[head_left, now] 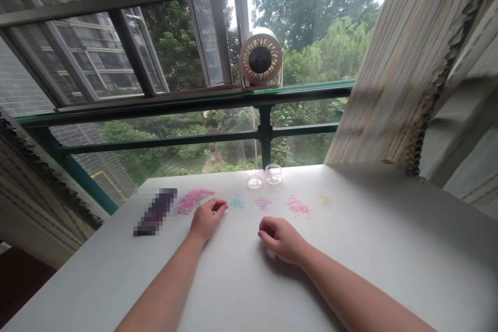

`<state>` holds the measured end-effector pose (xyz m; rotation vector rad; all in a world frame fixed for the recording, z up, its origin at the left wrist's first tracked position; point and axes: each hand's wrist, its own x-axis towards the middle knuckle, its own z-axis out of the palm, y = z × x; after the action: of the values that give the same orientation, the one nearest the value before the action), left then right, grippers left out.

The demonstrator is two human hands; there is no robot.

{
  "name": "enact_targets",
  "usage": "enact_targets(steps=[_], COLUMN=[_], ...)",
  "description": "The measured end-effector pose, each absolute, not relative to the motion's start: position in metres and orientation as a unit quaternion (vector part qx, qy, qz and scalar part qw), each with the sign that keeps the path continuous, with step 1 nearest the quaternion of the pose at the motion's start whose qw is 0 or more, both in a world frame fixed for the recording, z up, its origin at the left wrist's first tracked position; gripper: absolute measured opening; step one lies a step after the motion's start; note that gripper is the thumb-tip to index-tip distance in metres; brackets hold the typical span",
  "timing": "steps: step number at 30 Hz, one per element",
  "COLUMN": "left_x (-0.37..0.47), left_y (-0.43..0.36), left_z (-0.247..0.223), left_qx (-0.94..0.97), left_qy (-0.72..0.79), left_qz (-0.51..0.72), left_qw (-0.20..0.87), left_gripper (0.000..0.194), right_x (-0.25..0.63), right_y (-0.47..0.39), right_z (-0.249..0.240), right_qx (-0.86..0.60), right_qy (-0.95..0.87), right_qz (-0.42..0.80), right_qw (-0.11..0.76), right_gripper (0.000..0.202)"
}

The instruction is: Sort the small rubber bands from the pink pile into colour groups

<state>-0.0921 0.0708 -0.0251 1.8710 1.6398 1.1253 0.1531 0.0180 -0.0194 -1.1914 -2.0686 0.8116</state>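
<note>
My left hand (pixel 207 219) rests on the table with thumb and forefinger pinched together; whatever they hold is too small to make out. It lies between a large mixed pink heap (pixel 193 201) of tiny loops, which look like rubber bands, and a small light-blue pile (pixel 237 202). My right hand (pixel 283 238) is curled with its fingertips together, and its contents are hidden. Just beyond it are a purple pile (pixel 263 203) and a pink-red pile (pixel 298 206). A small yellow pile (pixel 323 199) lies farther right.
A clear round jar (pixel 273 174) and its shallow clear lid (pixel 254 182) stand at the table's back edge. A blurred-out dark oblong (pixel 156 212) lies at left. Behind the white table (pixel 233 285) are a railing (pixel 194 140), a round fan (pixel 260 59) and a curtain (pixel 383 72).
</note>
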Motion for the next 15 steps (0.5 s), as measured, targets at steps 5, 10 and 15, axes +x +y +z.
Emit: enact_targets(steps=[5, 10, 15], left_x=[-0.094, -0.097, -0.111], left_y=[0.073, 0.075, 0.073], left_z=[-0.028, -0.026, -0.016], left_qx=[0.696, 0.700, 0.698], left_qy=[0.543, 0.533, 0.589], left_qz=[0.413, 0.431, 0.379], left_qw=[0.223, 0.199, 0.146], left_gripper=[0.027, 0.027, 0.025], right_x=[0.153, 0.154, 0.155], right_y=[0.017, 0.017, 0.018], right_z=[-0.019, -0.018, -0.018], right_qx=[-0.448, -0.454, -0.445], right_qy=[-0.779, -0.778, -0.782], right_qz=[0.312, 0.314, 0.323], right_qw=[0.307, 0.300, 0.292], right_gripper=[0.008, 0.009, 0.010])
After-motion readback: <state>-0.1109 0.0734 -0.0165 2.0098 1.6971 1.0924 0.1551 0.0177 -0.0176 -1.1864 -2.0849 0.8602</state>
